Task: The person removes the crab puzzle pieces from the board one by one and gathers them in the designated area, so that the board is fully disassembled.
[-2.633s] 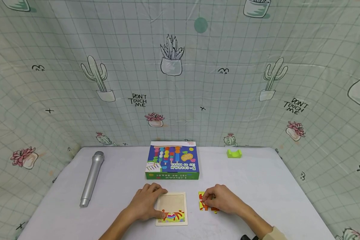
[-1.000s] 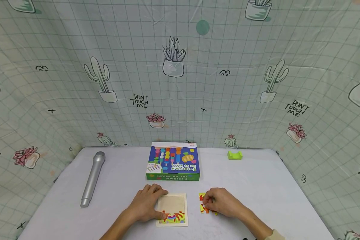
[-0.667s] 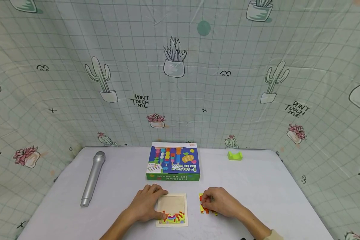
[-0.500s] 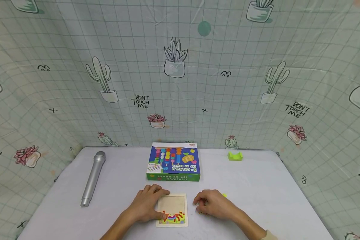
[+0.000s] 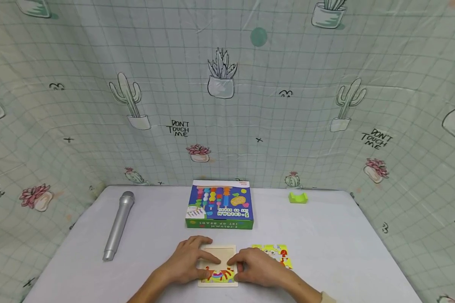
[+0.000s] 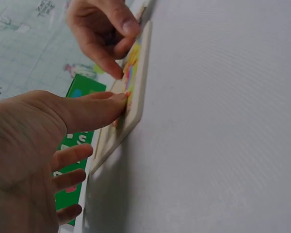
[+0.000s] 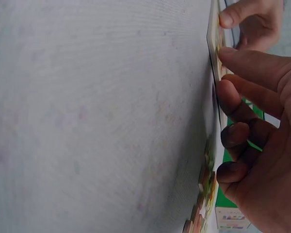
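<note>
In the head view, crinkled grid-printed cloth (image 5: 288,139) rose behind the smooth white table (image 5: 333,244); midway between its side edges, nearer than the cardboard box (image 5: 219,206), lay the square wooden tray (image 5: 218,285). In the left wrist view, the left hand (image 6: 39,141) rested a straight thumb there, fingers spread, gripping nothing. In the right wrist view, the right hand's (image 7: 276,160) thumb and forefinger, parted, touched the tray, other fingers bent.

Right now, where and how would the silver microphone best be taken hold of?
The silver microphone is probably best gripped mid-handle, from above with the left hand, thumb and fingers across the shaft. It lies slanted on the left side, its slim handle running toward the person, its wider rounded head pointing away. That hand would first have to leave the wooden puzzle tray.
</note>
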Available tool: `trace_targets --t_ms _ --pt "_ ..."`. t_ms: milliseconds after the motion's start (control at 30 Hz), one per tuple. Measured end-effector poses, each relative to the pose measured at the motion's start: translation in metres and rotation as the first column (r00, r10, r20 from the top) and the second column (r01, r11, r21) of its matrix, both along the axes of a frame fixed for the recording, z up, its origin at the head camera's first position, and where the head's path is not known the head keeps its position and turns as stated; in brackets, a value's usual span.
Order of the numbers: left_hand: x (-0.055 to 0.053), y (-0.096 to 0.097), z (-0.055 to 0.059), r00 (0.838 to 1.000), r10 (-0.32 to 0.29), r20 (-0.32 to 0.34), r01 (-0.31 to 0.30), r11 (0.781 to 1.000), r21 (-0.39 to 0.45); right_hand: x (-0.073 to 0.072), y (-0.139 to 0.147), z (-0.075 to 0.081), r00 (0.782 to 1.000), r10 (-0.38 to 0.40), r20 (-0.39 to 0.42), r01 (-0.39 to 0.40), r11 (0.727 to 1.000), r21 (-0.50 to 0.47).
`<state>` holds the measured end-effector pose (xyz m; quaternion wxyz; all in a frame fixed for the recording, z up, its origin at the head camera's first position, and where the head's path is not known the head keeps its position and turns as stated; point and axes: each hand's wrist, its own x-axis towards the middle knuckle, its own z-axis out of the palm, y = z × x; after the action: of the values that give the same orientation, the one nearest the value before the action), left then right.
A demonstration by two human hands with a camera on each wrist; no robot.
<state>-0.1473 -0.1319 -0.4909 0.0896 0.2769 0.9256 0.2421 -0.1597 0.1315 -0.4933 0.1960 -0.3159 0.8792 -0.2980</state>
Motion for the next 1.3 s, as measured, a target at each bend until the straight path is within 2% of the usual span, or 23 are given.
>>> trace_targets --t_ms 200,533,700,1000,1300 --pt "0.000 -0.001 0.002 0.999 -0.042 0.020 0.041 0.998 0.049 0.001 -0.005 0.001 1.000 0.009 -0.014 -0.009 1.000 0.000" --pt "-0.001 0.001 0.002 0.999 -0.037 0.013 0.036 0.996 0.081 0.002 -0.005 0.001 0.999 0.020 -0.036 -0.021 1.000 -0.010" --pt "-0.002 0.002 0.000 0.999 -0.043 -0.002 0.043 0.996 0.077 0.001 -0.006 -0.001 1.000 0.016 -0.022 -0.017 1.000 -0.014" --pt "-0.001 0.010 -0.006 0.997 -0.016 -0.077 0.020 0.998 0.058 0.001 -0.006 -0.003 0.999 0.009 -0.031 -0.009 1.000 -0.017" --pt "0.000 0.014 -0.004 0.997 0.001 -0.073 0.001 0.999 0.033 0.002 -0.006 -0.002 0.999 0.006 -0.044 -0.007 1.000 -0.014"
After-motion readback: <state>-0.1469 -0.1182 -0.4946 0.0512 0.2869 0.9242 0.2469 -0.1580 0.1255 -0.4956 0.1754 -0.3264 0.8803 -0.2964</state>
